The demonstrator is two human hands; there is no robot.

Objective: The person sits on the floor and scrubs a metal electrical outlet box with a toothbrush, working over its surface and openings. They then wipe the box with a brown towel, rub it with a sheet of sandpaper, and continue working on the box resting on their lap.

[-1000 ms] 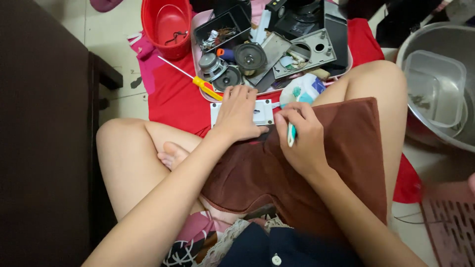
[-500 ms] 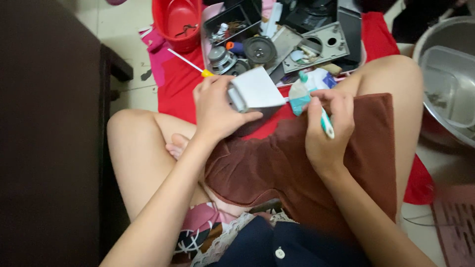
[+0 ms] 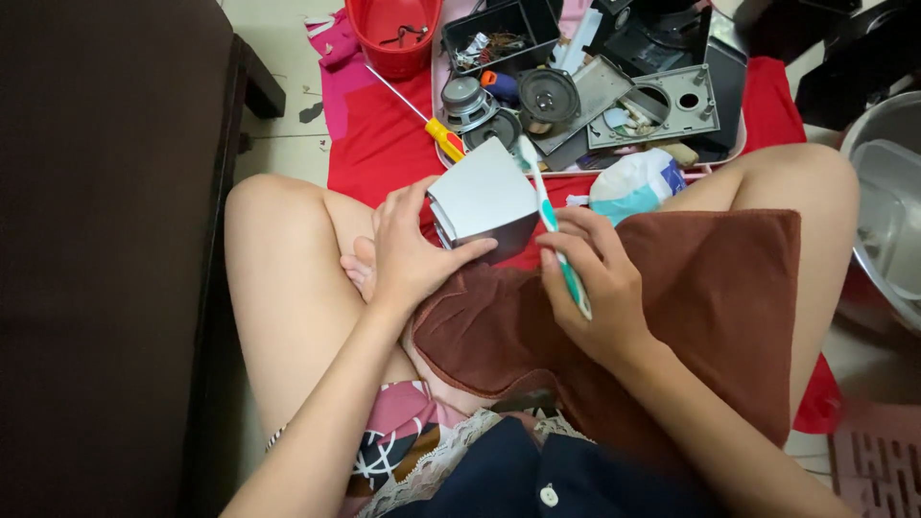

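Observation:
My left hand (image 3: 408, 251) grips a small grey box-shaped casing (image 3: 483, 200) and holds it tilted above my lap. My right hand (image 3: 595, 278) is shut on a white and teal toothbrush (image 3: 554, 230); its head lies against the casing's upper right edge. A brown towel (image 3: 691, 317) is spread over my right thigh, under both hands. I sit cross-legged on the floor.
On a red cloth (image 3: 379, 134) ahead lie a yellow-handled screwdriver (image 3: 434, 125), round speaker parts (image 3: 548, 96), a grey panel with holes (image 3: 662, 105), a black tray of small parts (image 3: 499, 34), a red bowl (image 3: 393, 29) and a wipes pack (image 3: 635, 184). Dark furniture (image 3: 106, 240) stands left, a metal basin (image 3: 887, 206) right.
My left hand picked the grey casing up from the red cloth and raised it over my lap. My right hand swung the toothbrush up against it.

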